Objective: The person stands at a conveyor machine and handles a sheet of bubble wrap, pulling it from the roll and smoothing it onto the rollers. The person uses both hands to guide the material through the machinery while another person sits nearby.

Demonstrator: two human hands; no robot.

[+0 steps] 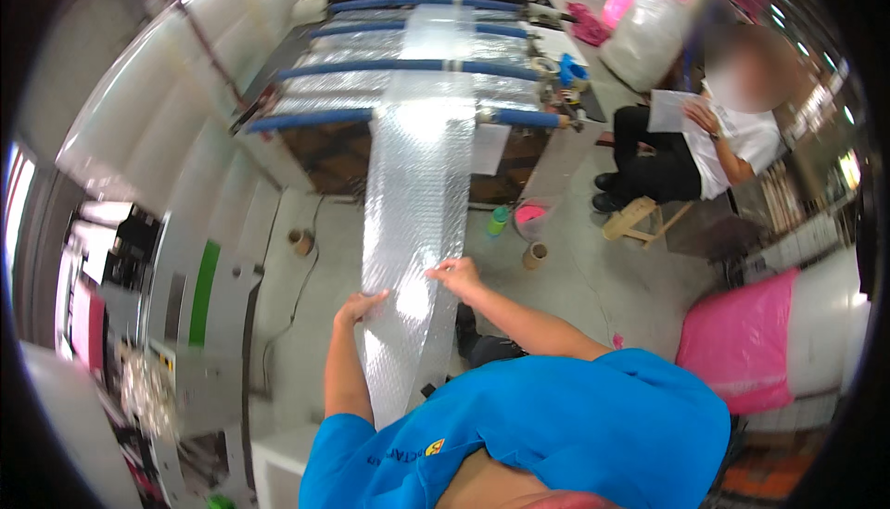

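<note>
A long strip of clear bubble wrap (413, 194) runs from the blue rollers (315, 120) of a machine down toward my body, between my two arms. My left hand (360, 307) grips its left edge, thumb lying on top. Farther up and to the right, my right hand (456, 277) pinches the film near its right edge with thumb and forefinger. The lower part of the strip hangs past my hands and looks folded or creased lengthwise. Bright glare covers parts of the film.
Someone sits on a wooden stool (640, 222) at the right, holding white sheets (669, 110). On the floor are a green bottle (498, 222), a tub with pink contents (532, 219) and cardboard cores (535, 255). Large wrapped rolls (158, 101) line the left; a pink roll (737, 342) stands right.
</note>
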